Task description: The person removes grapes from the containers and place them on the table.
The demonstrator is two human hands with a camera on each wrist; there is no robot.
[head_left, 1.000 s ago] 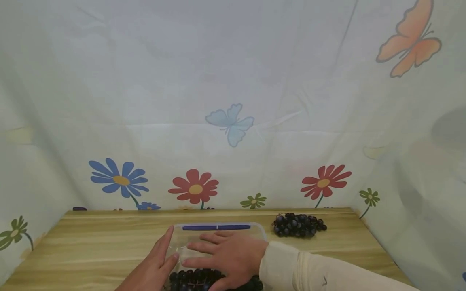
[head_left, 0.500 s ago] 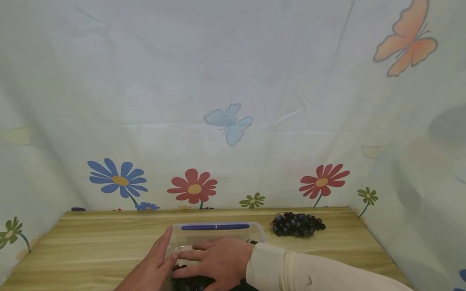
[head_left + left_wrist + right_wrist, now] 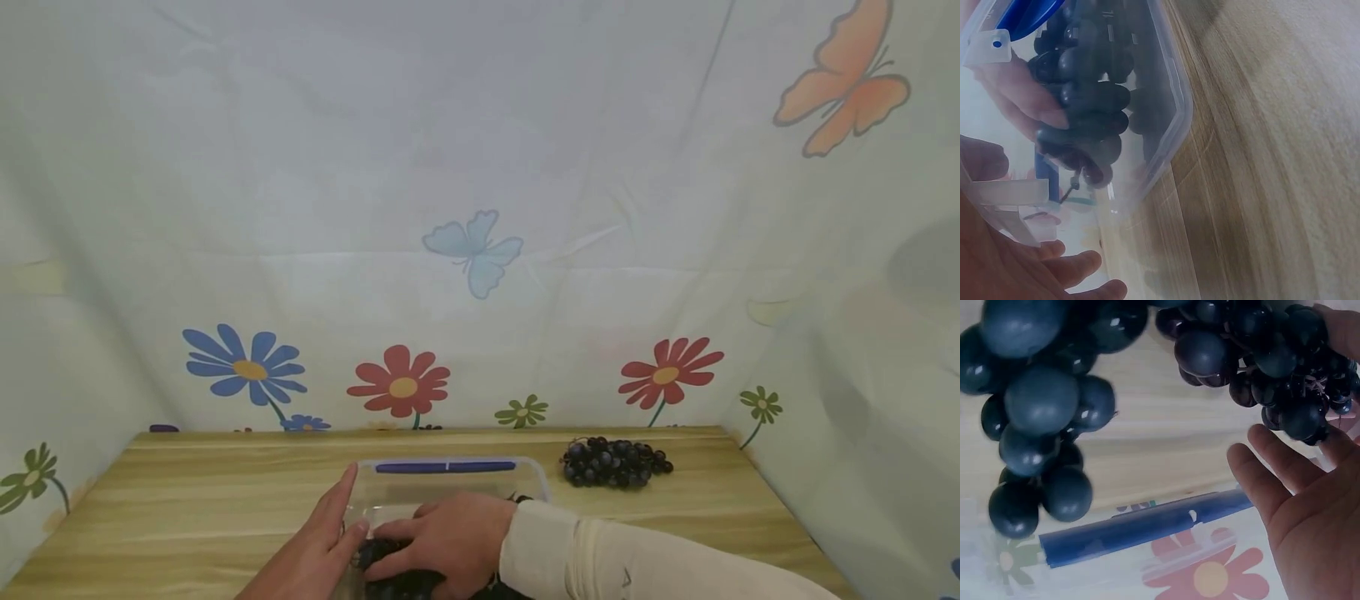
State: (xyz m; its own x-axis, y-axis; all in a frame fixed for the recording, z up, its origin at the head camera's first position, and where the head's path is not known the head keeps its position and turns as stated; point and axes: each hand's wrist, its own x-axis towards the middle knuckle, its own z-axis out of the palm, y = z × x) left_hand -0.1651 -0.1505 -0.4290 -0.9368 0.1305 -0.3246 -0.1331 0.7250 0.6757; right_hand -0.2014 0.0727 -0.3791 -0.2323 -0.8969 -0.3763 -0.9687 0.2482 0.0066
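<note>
You have the clear container (image 3: 480, 483) about midway between the left and right edges of the counter (image 3: 202, 508), running toward the near edge, which lies out of frame. Your left hand (image 3: 318, 537) lies along its left wall, fingers outside and thumb by the rim; this grip is loose, fingers nearly straight, and probably serves as a brace so the light plastic doesn't slide while the other hand presses.

Your right hand (image 3: 461, 537) is down inside, its sleeve (image 3: 652, 567) coming in from the right edge. That grip is relaxed and part-spread, with fingertips on the black grapes (image 3: 401, 586) lying in the container; it looks more like tucking than lifting. Your own hand hides much of the fruit, so I can't say how hard the thumb bears on it.

The blue clasp (image 3: 442, 467) sits on the side facing the counter's far edge, out of your hands' way. A second bunch (image 3: 615, 463) lies toward the far right corner, apart from the container and within your right hand's easier reach.
</note>
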